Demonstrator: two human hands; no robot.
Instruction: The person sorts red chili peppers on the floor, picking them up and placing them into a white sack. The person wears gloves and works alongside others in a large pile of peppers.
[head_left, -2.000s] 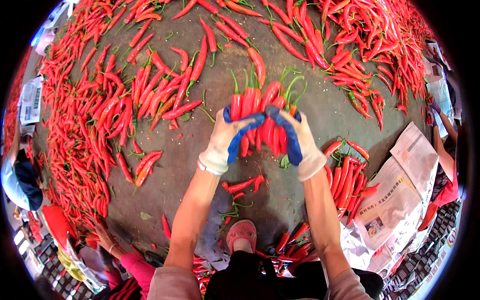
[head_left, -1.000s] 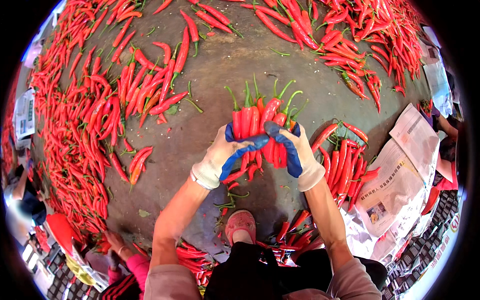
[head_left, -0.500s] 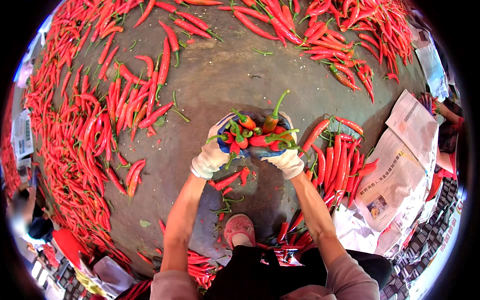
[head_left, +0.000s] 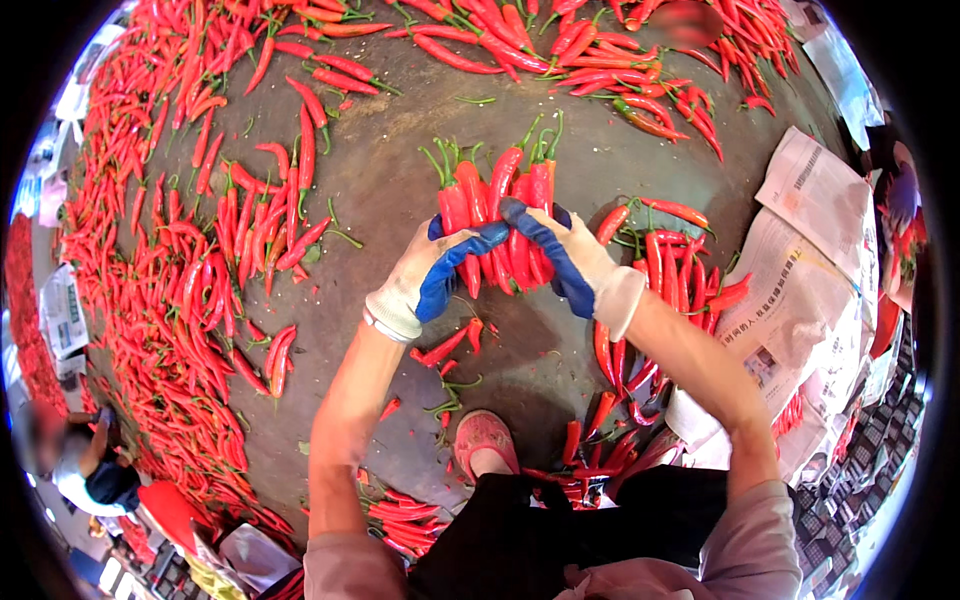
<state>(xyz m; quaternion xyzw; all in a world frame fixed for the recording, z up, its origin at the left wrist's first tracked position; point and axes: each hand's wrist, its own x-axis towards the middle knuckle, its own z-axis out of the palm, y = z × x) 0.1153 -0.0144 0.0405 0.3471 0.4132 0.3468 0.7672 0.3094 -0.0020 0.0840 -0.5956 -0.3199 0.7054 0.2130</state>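
Above the grey-brown floor (head_left: pixel 400 130), at centre, a bunch of glossy, tapering red peppers (head_left: pixel 495 220) is pinched in the closed grip of the gloved left hand (head_left: pixel 430 270) and right hand (head_left: pixel 570 255), thumbs close together on its near side. Forearms slant inward. Creased newspaper (head_left: pixel 790 250) lies right; a loose pepper heap (head_left: pixel 190 300) spreads left.

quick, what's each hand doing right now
Left hand: closed around the bunch of red chilies.
Right hand: closed around the same bunch, other side.
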